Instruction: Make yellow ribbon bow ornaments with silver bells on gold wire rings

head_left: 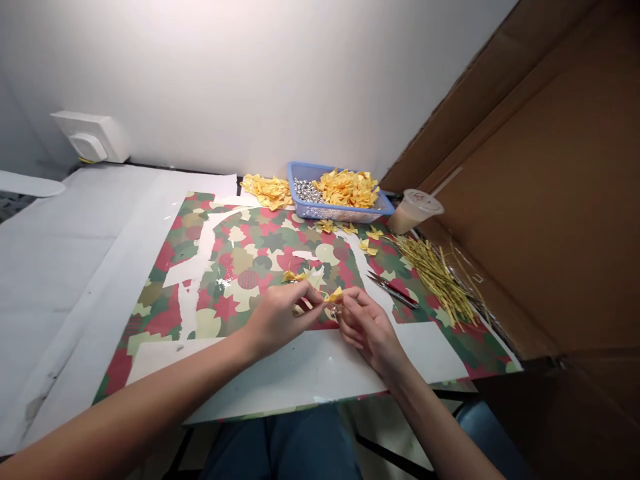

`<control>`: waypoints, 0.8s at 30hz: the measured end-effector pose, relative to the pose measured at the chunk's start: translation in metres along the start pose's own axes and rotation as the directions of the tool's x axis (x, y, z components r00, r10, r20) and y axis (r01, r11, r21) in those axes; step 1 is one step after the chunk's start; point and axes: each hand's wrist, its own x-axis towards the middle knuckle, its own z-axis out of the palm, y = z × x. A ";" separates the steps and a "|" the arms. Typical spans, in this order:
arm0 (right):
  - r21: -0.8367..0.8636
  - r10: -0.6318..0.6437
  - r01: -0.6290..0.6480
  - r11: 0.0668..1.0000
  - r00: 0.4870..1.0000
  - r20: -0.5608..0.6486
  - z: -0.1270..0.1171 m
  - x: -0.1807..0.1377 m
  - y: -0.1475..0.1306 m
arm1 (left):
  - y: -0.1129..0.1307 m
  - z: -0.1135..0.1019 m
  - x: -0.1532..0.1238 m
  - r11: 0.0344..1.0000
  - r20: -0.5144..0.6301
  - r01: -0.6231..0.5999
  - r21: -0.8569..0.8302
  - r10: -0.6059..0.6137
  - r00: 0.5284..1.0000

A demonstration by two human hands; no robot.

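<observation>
My left hand (280, 317) and my right hand (367, 327) meet over the patterned sheet (210, 267) near the table's front edge. Between their fingertips sits a small folded yellow paper piece (334, 295), pinched from both sides. Both hands have their fingers curled in a pinch. Another small yellow piece (294, 276) lies on the sheet just beyond my left fingers.
A blue basket (340, 212) at the back holds yellow paper pieces and silver beads. More yellow pieces (267, 190) lie to its left. A lidded cup (414, 210), a bundle of yellow strips (440, 277) and scissors (393, 290) lie at right. Cardboard (550, 200) walls the right side.
</observation>
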 end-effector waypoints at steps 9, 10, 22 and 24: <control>-0.063 -0.080 0.076 0.995 0.995 -0.053 0.010 -0.010 0.001 | -0.003 -0.002 0.000 0.946 -0.060 -0.290 0.147 0.301 0.952; -0.074 -0.078 0.074 0.995 0.996 -0.053 0.010 -0.013 0.002 | -0.002 -0.003 0.000 0.934 -0.047 -0.318 0.161 0.329 0.943; -0.192 -0.075 0.053 0.980 0.991 -0.110 0.002 -0.045 0.011 | 0.010 -0.013 0.000 0.768 0.164 -0.601 0.222 0.578 0.799; -0.201 -0.077 0.054 0.978 0.991 -0.106 0.001 -0.046 0.009 | 0.011 -0.013 0.000 0.749 0.164 -0.629 0.208 0.607 0.777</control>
